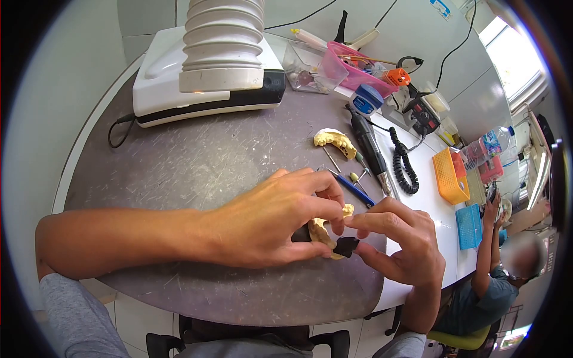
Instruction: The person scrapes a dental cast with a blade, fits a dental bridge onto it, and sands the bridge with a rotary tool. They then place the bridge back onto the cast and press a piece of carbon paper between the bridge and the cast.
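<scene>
A yellowish plaster dental cast (319, 233) sits near the front right of the grey work surface, partly hidden by fingers. My left hand (277, 218) reaches across from the left, its thumb and fingers closed around the cast. A small, flat black piece (345, 246) overlaps the cast's front edge. From the right, my right hand (403, 238) pinches that black piece at its corner with thumb and fingers. Just beyond the hands lie a blue pen-like tool (353, 188) and small rotary bits (356, 178). A second dental cast (335, 142) rests farther back.
A black handpiece (368, 142) with a coiled cord (403, 161) lies to the right. At the back stand a white machine with a ribbed hose (224, 45) and a pink basket (358, 68). A person (483, 298) sits at far right beside orange (449, 177) and blue baskets (469, 227).
</scene>
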Demonstrator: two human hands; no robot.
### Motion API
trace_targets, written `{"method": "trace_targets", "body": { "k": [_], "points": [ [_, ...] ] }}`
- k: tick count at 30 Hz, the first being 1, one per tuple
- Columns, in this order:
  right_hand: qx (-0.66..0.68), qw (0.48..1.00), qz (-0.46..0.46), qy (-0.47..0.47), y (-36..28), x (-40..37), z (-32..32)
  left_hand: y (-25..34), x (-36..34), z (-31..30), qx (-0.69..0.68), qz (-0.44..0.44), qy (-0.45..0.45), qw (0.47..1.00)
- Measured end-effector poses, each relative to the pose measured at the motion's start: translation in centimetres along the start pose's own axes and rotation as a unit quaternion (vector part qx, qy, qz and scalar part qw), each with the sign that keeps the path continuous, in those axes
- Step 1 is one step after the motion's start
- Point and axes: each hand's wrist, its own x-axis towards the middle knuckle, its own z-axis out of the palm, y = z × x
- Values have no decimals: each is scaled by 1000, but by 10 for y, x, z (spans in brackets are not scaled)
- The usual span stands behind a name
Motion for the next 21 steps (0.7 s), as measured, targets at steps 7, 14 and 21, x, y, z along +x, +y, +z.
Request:
{"method": "trace_targets", "body": {
  "k": [7, 14, 21],
  "points": [
    [35, 997, 0, -71, 4, -2, 4, -3, 0, -2, 17, 13, -33, 999],
    [44, 996, 8, -75, 2, -2, 4, -7, 1, -3, 1, 23, -23, 999],
    [43, 995, 10, -85, 1, -3, 3, -6, 3, -5, -70, -12, -29, 997]
  ]
}}
